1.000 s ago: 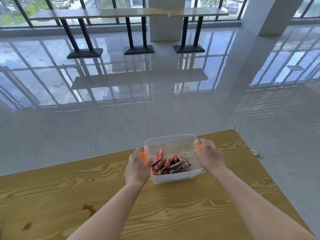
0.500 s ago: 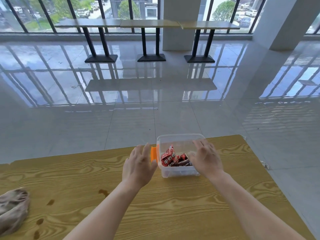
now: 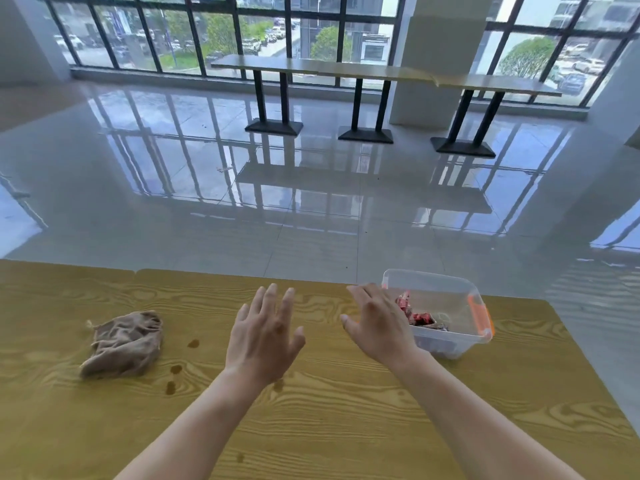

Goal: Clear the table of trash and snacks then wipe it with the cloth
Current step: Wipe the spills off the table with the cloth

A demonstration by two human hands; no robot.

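A clear plastic box (image 3: 450, 292) with orange clips stands on the wooden table (image 3: 346, 427) near its far right edge, holding red and dark snack packets (image 3: 417, 317). My right hand (image 3: 377, 323) hovers just left of the box with fingers spread, holding nothing. My left hand (image 3: 265, 334) floats over the middle of the table, fingers straight and apart, empty. A crumpled brown cloth (image 3: 124, 344) lies on the table to the left. Several dark liquid spots (image 3: 176, 368) mark the wood between the cloth and my left hand.
Beyond the table's far edge is a glossy tiled floor (image 3: 311, 209). A long high counter (image 3: 381, 72) on black legs stands by the windows, next to a white pillar (image 3: 436, 46).
Both hands have let go of the box and drawn away to its left, fingers spread. The view has swung left, bringing the whole cloth into sight.
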